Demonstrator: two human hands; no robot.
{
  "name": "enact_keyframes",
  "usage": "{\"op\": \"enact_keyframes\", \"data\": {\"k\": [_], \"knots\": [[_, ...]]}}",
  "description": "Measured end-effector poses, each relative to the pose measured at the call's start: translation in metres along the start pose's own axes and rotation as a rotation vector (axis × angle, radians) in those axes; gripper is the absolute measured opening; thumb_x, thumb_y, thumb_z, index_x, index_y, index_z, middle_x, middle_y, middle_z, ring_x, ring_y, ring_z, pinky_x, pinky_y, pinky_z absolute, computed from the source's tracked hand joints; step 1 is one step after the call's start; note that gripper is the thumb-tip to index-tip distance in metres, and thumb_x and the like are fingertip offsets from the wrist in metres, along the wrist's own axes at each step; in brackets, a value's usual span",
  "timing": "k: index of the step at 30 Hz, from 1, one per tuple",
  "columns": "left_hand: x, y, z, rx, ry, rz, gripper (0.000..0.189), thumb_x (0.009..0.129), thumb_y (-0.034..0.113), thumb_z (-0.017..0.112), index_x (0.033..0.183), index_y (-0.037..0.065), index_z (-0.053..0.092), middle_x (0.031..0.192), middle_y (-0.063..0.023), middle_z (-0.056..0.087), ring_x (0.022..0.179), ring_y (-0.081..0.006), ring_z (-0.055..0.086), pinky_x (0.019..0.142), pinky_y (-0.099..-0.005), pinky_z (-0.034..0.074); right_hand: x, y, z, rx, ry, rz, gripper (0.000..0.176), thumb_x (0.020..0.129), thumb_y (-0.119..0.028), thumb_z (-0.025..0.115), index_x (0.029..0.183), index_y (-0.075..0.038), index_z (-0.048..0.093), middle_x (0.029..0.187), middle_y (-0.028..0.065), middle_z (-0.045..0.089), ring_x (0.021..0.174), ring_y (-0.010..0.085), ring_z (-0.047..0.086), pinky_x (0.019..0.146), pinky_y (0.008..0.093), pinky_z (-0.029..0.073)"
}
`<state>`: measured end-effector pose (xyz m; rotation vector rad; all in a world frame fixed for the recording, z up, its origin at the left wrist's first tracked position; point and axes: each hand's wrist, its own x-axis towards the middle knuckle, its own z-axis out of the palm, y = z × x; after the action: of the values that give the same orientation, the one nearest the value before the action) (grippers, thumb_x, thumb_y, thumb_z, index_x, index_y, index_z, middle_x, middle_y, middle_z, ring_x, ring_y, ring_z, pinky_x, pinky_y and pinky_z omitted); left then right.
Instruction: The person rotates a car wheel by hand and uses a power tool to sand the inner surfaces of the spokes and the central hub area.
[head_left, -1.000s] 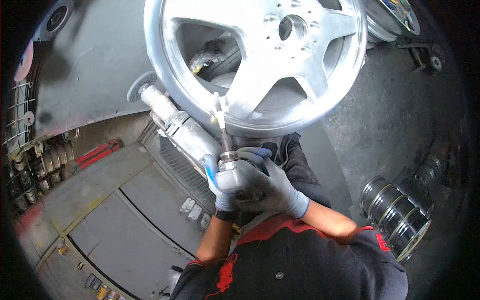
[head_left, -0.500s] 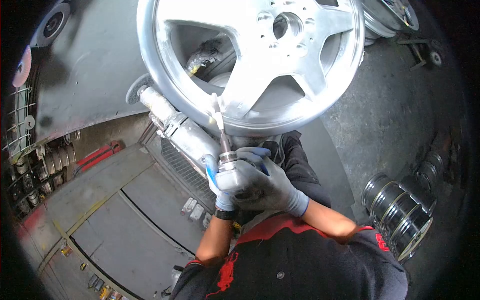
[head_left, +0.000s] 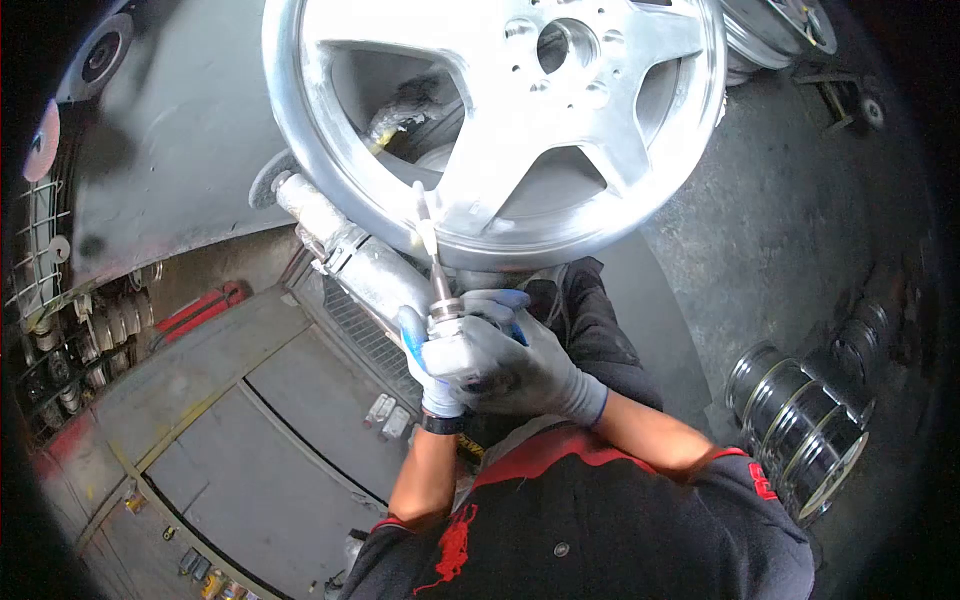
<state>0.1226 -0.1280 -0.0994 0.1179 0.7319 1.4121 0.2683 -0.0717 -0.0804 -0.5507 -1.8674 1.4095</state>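
Both gloved hands close round a rotary power tool [head_left: 446,312] with a long shaft. My left hand [head_left: 430,385] is at its left side, with the blue thumb up against the body. Over the tool's top and right side lies my right hand [head_left: 540,365], fingers wrapped round it. The tool's white tip rests at the lower-left rim of a silver five-spoke wheel [head_left: 510,120], near the base of a spoke. Under the wheel's left edge is a larger grey cylindrical tool [head_left: 375,275] with a disc at its end.
A metal grate [head_left: 355,325] lies below the grey cylindrical tool. Black rims [head_left: 795,420] are stacked at the right, and another silver rim [head_left: 765,35] is at the top right. Small wheel parts [head_left: 120,320] hang on a rack at the left.
Both hands and the tool have shifted slightly left. The tip has moved left along the wheel's edge, and the wheel appears slightly shifted left and up in view.
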Motion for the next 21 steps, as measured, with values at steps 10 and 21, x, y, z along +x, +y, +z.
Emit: {"op": "enact_keyframes", "data": {"k": [10, 21], "knots": [[-0.005, -0.008, 0.009, 0.126, 0.051, 0.032, 0.110, 0.085, 0.085, 0.017, 0.098, -0.016, 0.060, 0.110, -0.0336, 0.063, 0.101, -0.0342, 0.059, 0.093, -0.0390, 0.046, -0.010, -0.001, 0.003, -0.098, -0.063, 0.034, 0.071, 0.068, -0.026, 0.083, 0.131, -0.014, 0.053, 0.125, 0.0162, 0.053, 0.114, 0.0394, 0.053, 0.099, 0.0457, 0.043], [-0.008, -0.009, -0.019, -0.306, -0.074, -0.076, 0.114, 0.086, 0.083, 0.020, 0.130, -0.019, 0.047, 0.138, -0.0350, 0.048, 0.118, -0.0365, 0.056, 0.105, -0.0408, 0.043, -0.013, 0.003, 0.002, -0.101, -0.068, 0.030, 0.077, 0.066, -0.027, 0.085, 0.135, -0.016, 0.052, 0.125, 0.0176, 0.055, 0.109, 0.0416, 0.056, 0.094, 0.0480, 0.046]]}}
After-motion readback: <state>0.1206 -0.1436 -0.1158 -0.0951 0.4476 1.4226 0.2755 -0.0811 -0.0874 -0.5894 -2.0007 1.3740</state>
